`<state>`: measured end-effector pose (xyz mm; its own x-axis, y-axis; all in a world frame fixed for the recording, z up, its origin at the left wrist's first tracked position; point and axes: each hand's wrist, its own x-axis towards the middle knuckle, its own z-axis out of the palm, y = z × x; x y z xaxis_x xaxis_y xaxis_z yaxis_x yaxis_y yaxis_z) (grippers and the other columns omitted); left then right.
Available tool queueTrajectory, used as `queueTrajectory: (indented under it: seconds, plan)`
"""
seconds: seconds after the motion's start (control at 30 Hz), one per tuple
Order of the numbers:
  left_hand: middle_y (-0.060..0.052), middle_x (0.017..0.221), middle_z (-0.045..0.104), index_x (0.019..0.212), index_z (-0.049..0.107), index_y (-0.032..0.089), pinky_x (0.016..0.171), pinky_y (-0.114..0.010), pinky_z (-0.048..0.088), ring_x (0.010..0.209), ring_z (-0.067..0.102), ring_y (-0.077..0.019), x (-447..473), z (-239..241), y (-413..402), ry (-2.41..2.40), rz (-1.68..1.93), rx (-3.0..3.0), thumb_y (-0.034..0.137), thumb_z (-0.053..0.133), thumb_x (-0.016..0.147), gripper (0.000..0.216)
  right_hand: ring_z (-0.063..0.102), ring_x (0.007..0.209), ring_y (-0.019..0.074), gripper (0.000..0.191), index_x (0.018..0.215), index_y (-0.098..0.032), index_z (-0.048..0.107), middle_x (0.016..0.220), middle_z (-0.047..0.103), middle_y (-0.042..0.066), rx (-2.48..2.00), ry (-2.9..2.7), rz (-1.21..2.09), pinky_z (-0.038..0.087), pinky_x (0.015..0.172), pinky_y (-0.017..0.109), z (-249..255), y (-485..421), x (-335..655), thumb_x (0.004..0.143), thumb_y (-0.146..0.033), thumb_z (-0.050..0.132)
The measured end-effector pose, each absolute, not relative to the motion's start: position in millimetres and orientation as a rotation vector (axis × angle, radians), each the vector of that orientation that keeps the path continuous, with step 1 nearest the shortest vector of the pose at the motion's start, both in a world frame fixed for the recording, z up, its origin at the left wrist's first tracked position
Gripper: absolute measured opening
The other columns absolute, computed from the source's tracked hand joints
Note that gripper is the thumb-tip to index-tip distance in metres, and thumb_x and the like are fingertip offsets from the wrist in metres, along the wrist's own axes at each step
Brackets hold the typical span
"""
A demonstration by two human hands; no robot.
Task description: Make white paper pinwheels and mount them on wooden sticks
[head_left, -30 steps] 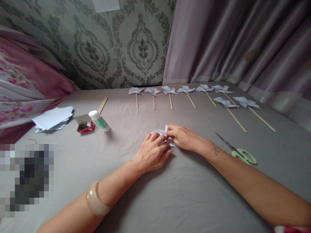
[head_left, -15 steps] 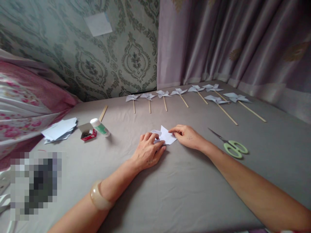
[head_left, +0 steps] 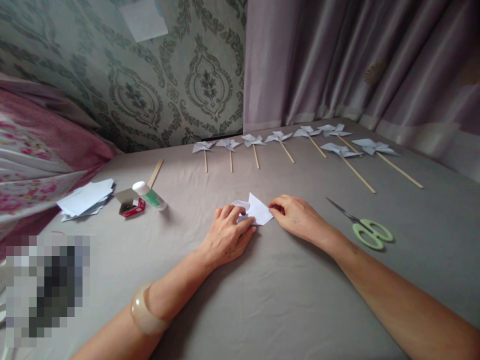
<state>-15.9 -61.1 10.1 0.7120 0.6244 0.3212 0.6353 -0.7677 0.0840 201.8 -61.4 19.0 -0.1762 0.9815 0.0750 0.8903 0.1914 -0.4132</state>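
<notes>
A small folded white paper (head_left: 258,210) lies on the grey sheet in the middle of the view. My left hand (head_left: 228,234) rests on its left part, fingers curled and pressing it down. My right hand (head_left: 297,218) pinches the paper's right corner between thumb and fingers. A pale bangle (head_left: 144,311) circles my left wrist.
Several finished paper pinwheels on wooden sticks (head_left: 255,142) lie in a row at the back. Green-handled scissors (head_left: 369,232) lie to the right. A glue stick (head_left: 150,195), a small red box (head_left: 130,204), a wooden stick (head_left: 155,173) and a stack of white paper (head_left: 85,198) sit at left.
The paper, bunched under both hands a second ago, now shows a flat pointed flap. My right hand has slid from over the paper to its right corner. The view shifted slightly.
</notes>
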Motion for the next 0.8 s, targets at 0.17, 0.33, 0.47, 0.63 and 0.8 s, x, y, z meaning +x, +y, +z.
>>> queueTrajectory:
  seconds: [0.17,0.33,0.47,0.63,0.8]
  plan:
    - [-0.010,0.112,0.060,0.113,0.066,0.024,0.085,-0.043,0.041,0.100,0.049,-0.0252,-15,9,-61,-1.056,-0.530,-2.866,0.035,0.043,0.095,0.031,0.061,0.076,0.0152,0.020,0.092,-0.019,0.072,0.091,0.068,0.006,-1.725,-2.103,0.359,0.042,0.071,0.026,18,-66,195,0.090,-0.026,0.053]
    - [-0.010,0.111,0.061,0.111,0.067,0.023,0.085,-0.042,0.041,0.100,0.050,-0.0250,-15,9,-61,-1.069,-0.529,-2.874,0.034,0.043,0.096,0.031,0.060,0.074,0.0143,0.016,0.082,-0.020,0.071,0.085,0.066,0.003,-1.601,-2.155,0.512,0.042,0.069,0.026,20,-73,181,0.086,-0.033,0.063]
    - [-0.010,0.110,0.062,0.110,0.067,0.023,0.085,-0.042,0.041,0.100,0.050,-0.0244,-16,9,-60,-1.080,-0.535,-2.882,0.034,0.043,0.095,0.029,0.060,0.074,0.0146,0.010,0.081,-0.019,0.069,0.085,0.066,0.003,-1.632,-2.154,0.539,0.042,0.069,0.026,19,-76,174,0.084,-0.027,0.063]
    - [-0.009,0.108,0.064,0.106,0.067,0.023,0.083,-0.041,0.040,0.099,0.051,-0.0242,-16,9,-60,-1.095,-0.526,-2.869,0.032,0.044,0.095,0.027,0.060,0.072,0.0143,0.007,0.079,-0.018,0.068,0.084,0.067,0.003,-1.640,-2.133,0.573,0.043,0.068,0.026,17,-76,171,0.083,-0.023,0.063]
    - [-0.008,0.104,0.066,0.104,0.066,0.022,0.082,-0.040,0.040,0.098,0.053,-0.0236,-16,9,-59,-1.109,-0.501,-2.873,0.031,0.044,0.095,0.026,0.061,0.073,0.0151,0.009,0.080,-0.019,0.068,0.085,0.068,0.004,-1.657,-2.113,0.575,0.043,0.068,0.026,16,-75,170,0.083,-0.026,0.064]
